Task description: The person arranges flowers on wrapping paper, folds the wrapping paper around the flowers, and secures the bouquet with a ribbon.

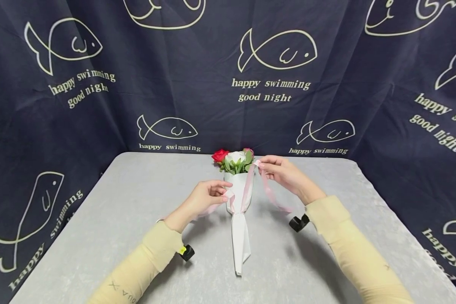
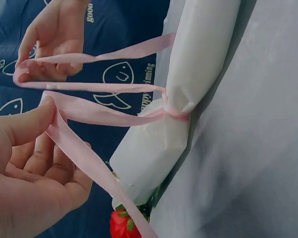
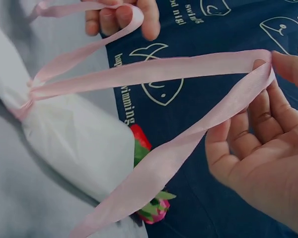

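A bouquet in white wrapping paper (image 1: 238, 192) lies on the table, its flowers pointing away from me. A red rose (image 1: 221, 156), a white rose (image 1: 235, 158) and a pink flower (image 1: 248, 151) show at its top. Pink ribbon (image 2: 109, 110) circles the narrow waist of the paper, and two lengths rise from it. My left hand (image 1: 207, 195) pinches one length between thumb and fingers, left of the wrapping. Farther up on the right, my right hand (image 1: 285, 172) pinches the other length; its tail (image 3: 159, 166) hangs down from the fingers.
A grey cloth covers the table (image 1: 152, 177). Behind and at both sides hangs a dark blue curtain (image 1: 213, 84) printed with fish outlines and words. The tapered paper end (image 1: 238, 253) of the bouquet points toward me.
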Demonstrator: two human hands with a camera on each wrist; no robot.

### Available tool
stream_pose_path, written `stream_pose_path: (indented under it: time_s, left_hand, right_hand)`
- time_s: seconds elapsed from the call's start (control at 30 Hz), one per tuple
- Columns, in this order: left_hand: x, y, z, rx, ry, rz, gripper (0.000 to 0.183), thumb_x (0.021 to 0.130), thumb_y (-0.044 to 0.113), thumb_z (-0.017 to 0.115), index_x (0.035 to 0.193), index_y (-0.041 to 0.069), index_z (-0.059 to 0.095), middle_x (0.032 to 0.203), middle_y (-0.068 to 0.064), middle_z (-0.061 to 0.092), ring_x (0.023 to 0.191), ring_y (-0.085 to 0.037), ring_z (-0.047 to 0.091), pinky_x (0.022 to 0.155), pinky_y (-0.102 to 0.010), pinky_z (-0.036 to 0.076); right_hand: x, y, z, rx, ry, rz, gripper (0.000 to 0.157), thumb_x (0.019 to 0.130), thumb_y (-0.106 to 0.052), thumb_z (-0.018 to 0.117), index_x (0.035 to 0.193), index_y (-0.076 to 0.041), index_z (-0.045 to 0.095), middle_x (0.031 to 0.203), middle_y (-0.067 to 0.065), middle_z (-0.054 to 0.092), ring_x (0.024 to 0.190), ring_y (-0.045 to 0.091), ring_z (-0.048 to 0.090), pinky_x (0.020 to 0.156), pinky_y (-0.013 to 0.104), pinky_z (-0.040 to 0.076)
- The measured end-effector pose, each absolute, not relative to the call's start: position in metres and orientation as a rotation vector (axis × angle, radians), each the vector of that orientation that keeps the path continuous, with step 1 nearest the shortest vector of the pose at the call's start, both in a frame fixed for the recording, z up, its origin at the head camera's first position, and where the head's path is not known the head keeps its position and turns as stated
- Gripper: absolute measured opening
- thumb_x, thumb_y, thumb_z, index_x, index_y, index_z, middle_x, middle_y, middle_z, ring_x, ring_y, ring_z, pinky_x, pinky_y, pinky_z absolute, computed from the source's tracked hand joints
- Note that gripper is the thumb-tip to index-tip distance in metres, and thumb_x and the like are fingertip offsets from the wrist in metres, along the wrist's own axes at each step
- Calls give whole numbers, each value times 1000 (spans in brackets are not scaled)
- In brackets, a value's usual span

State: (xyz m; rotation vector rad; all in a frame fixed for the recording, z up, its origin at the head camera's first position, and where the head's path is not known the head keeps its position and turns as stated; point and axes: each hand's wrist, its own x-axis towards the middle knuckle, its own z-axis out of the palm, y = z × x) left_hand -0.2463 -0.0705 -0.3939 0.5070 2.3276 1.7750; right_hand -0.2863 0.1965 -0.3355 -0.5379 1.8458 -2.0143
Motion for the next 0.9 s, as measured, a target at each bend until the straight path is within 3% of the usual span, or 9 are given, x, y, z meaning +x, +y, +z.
stream_pose_path:
  time_s: [0.2,0.53,0.7,0.9]
  left_hand:
    - [-245,-69,-394,533,2345,1783,26,81,5,72,106,-1,68,92,-11,69,81,-13,62,75,-25,50]
    - [-247,-67,-399,523,2392,1810,15,77,12,78,87,7,69,80,-1,66,76,-14,61,74,-28,48]
    - [-247,-65,-398,517,2406,1802,14,77,15,78,85,8,69,80,-1,67,75,-15,61,72,-28,47]
    - [-246,-63,-398,512,2405,1791,17,78,18,77,85,7,67,80,-2,67,73,-15,60,73,-28,47]
  right_hand:
    - [-292,186,-324,-470,1868,-1991,20,91,0,55,94,-15,68,87,-3,67,79,9,59,72,25,48]
    - [-304,169,-299,-437,1886,-1975,18,94,-8,53,91,-16,69,82,-2,65,75,10,59,70,26,47]
    - [-312,162,-289,-480,1916,-2004,14,93,-8,56,93,-14,69,87,-2,69,74,10,60,70,26,49]
    - [-325,150,-286,-586,2085,-1949,13,89,-5,61,101,-7,68,86,-1,67,68,10,54,60,22,45]
